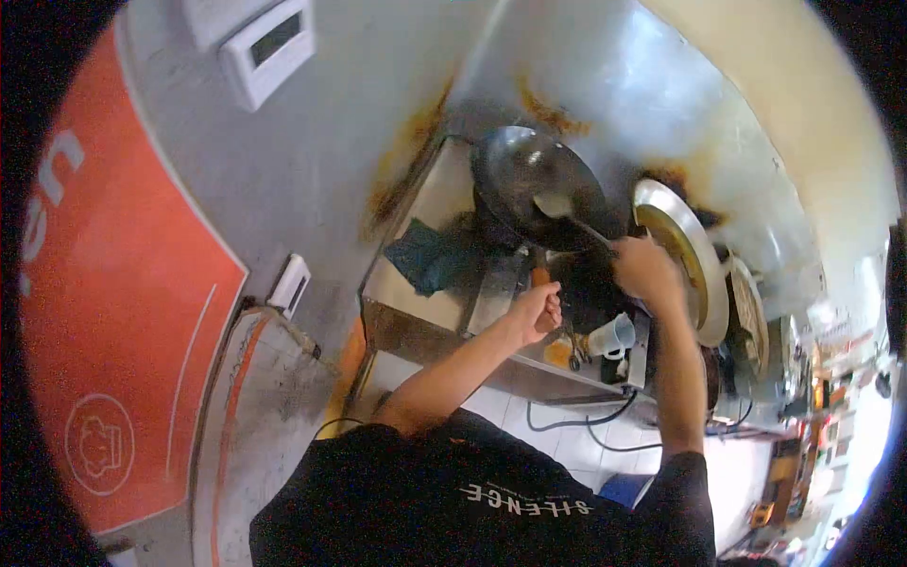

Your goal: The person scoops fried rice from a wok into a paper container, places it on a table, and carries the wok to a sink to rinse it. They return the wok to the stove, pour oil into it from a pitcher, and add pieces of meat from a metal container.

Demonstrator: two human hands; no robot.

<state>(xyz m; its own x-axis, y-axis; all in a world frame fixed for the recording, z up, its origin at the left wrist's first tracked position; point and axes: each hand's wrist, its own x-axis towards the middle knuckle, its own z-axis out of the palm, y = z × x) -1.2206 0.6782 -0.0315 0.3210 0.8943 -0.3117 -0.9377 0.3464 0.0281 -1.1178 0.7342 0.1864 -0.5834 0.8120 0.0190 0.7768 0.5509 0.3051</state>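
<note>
A dark wok (pixel 515 180) sits over the stove, tilted in this view. My left hand (pixel 536 312) is closed around its wooden handle (pixel 539 275). My right hand (pixel 650 268) grips the shaft of a long-handled metal wok spatula (pixel 556 205), whose pale head is inside the wok. No food can be made out in the wok. Below my right hand stands a clear plastic jug (pixel 614 335), with a small orange-brown item (pixel 559 353) beside it.
A dark green cloth (pixel 419 257) lies on the counter left of the wok. A large metal pan (pixel 713 260) leans at the right, and another round pan (pixel 746 302) is beyond it. Stained metal walls (pixel 605 57) enclose the stove. Hoses (pixel 567 427) hang below the counter front.
</note>
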